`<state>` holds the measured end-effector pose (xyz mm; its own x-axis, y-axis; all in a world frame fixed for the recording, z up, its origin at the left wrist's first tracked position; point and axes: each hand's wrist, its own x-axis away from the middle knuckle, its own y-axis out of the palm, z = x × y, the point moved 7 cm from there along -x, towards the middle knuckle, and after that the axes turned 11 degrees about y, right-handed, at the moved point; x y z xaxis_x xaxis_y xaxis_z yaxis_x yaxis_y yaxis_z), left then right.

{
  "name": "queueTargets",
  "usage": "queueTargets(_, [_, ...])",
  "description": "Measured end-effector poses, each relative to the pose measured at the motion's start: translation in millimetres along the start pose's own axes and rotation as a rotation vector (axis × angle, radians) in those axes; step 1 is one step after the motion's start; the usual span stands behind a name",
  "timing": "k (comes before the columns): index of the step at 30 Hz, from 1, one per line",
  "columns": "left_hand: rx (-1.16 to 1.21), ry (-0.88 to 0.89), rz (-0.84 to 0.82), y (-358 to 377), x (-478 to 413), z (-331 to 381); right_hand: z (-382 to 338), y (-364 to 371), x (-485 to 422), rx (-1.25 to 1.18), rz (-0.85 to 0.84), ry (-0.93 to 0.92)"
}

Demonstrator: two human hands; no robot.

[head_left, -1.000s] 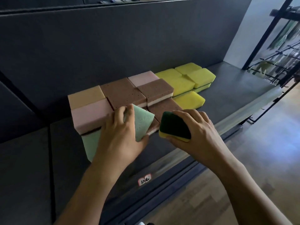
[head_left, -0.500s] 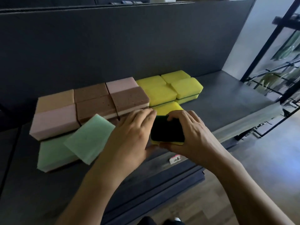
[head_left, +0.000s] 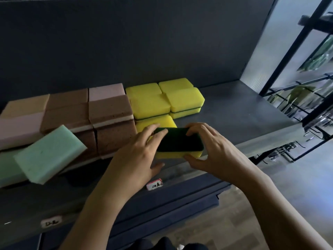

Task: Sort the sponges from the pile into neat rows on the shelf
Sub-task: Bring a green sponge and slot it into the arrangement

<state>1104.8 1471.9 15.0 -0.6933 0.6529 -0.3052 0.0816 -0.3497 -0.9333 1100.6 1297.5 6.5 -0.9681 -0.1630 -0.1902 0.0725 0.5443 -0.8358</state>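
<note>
Green-topped sponge (head_left: 178, 141) now gripped by L hand (head_left: 137, 156) & R hand (head_left: 214, 150) fingers; mint sponge (head_left: 48, 152) let go, lies tilted.

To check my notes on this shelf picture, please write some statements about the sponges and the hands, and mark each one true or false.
1. The left hand and the right hand both hold the dark-topped sponge. True.
2. The dark-topped sponge has its yellow side up. False: the dark green side faces up and the yellow is below.
3. The yellow sponges stand to the right of the brown sponges. True.
4. The pale green sponge lies flat in its row. False: it leans tilted over its neighbours.
</note>
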Motion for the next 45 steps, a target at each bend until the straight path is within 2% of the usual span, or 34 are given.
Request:
queueTargets(6, [-0.048,0.017,0.018,-1.9,-13.4,-8.8,6.7,-5.2,-12.1,-0.051,0.053,0.018])
queueTargets(12, [-0.043,0.059,0.031,-4.7,-32.4,-20.0,12.9,-7.1,-27.5,-0.099,0.078,0.115])
queueTargets(21, [-0.074,0.090,-0.063,5.4,-43.5,-27.0,21.8,-2.9,-41.0,-0.203,0.095,0.162])
queueTargets(24, [-0.053,0.066,-0.073,9.7,-46.8,-30.0,23.1,-3.7,-44.0,-0.120,0.119,0.118])
queueTargets(27, [-0.014,0.028,-0.065,10.9,-51.8,-32.1,18.1,-12.2,-46.5,0.038,0.173,-0.011])
queueTargets(32, [0.005,-0.002,-0.037,13.3,-58.6,-26.6,11.9,-12.5,-48.0,0.213,0.087,-0.189])
queueTargets(45, [-0.130,-0.075,0.007,19.0,-63.9,-10.6,29.8,-24.6,-51.5,0.201,0.090,-0.270])
